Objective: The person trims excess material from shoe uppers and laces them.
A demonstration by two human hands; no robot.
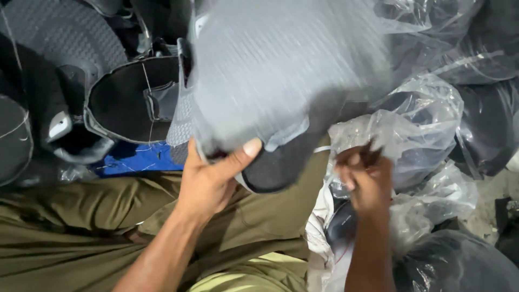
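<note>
**Two hands, one grey shoe upper, bags all around**

Nearest the camera are the person's olive-green trousers [81, 216], across the lap. Two bare hands rise from there. The left hand [208, 181] is closed around the lower edge of a single grey mesh shoe upper [281, 81], thumb pressed on its dark lining; the piece is lifted above the lap, blurred, and fills the middle of the view. The right hand [363, 181] is curled into a fist, pinching the crumpled neck of a clear plastic bag [416, 124] just beside the upper.

Beyond the lap lies one blue patch [135, 159]. Left of the raised piece, at least three more dark shoe uppers [130, 97] are stacked close together; an exact count cannot be told. To the right, at least four clear bags of dark pieces [476, 48] crowd together, the raised upper hiding whatever is behind it.
</note>
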